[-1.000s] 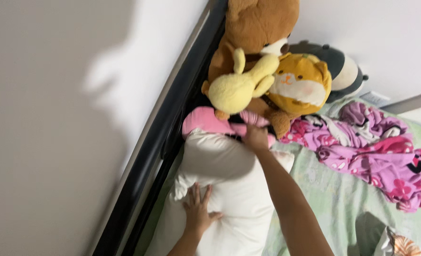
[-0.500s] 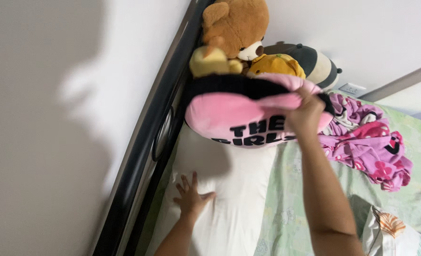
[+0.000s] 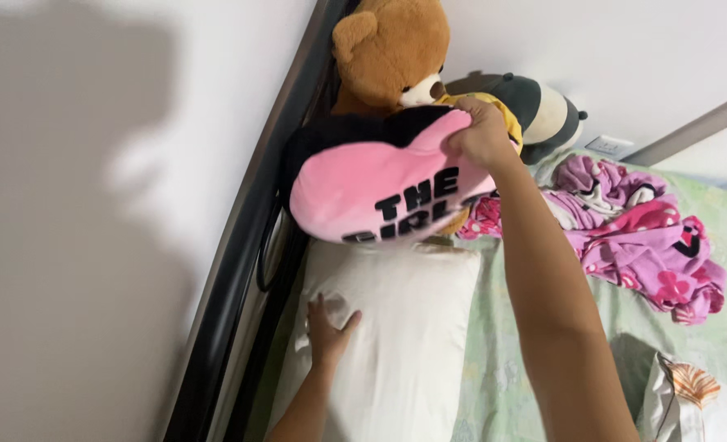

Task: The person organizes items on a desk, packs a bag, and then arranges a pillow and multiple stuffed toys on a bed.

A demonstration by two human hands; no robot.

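green bed sheet (image 3: 544, 327) | left hand (image 3: 327, 331) flat, released on white pillow (image 3: 396, 344) | right hand (image 3: 480, 135) grasping pink cushion (image 3: 372, 192) above the pillow

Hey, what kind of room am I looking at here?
Most likely a bedroom, seen from over a bed: a white pillow lies against a dark headboard on a green sheet, with a brown teddy bear and a crumpled purple blanket nearby.

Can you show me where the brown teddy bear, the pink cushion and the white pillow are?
brown teddy bear (image 3: 392, 53), head view, on its face.
pink cushion (image 3: 355, 184), head view, on its pink front.
white pillow (image 3: 413, 327), head view, on its middle.
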